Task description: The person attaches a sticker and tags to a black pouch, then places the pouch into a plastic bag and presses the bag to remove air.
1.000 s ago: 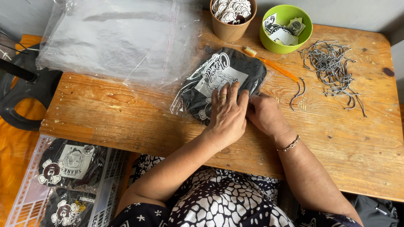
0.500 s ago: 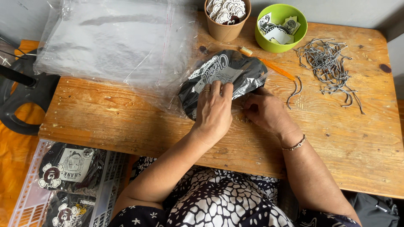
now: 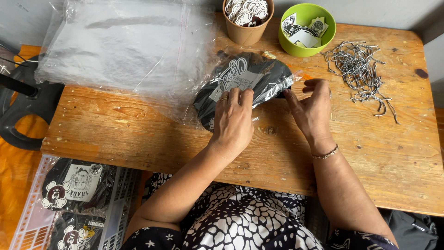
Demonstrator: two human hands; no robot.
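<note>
A black item with white printed lettering, wrapped in a clear plastic bag (image 3: 249, 76), lies on the wooden table (image 3: 138, 134). My left hand (image 3: 233, 120) presses flat on the near part of the bagged item, a ring on one finger. My right hand (image 3: 312, 109), with a bracelet at the wrist, pinches the bag's clear flap at its right end, fingers spread.
A stack of clear plastic bags (image 3: 125, 46) covers the table's far left. A brown paper cup (image 3: 247, 28) of printed pieces and a green bowl (image 3: 300, 44) of tags stand at the back. Loose ball chains (image 3: 360, 69) lie at right. A basket (image 3: 32, 217) with bagged items sits below left.
The bagged item has shifted farther from me. My right hand moved from on top of it out to its right end and now holds the flap. My left hand followed the item.
</note>
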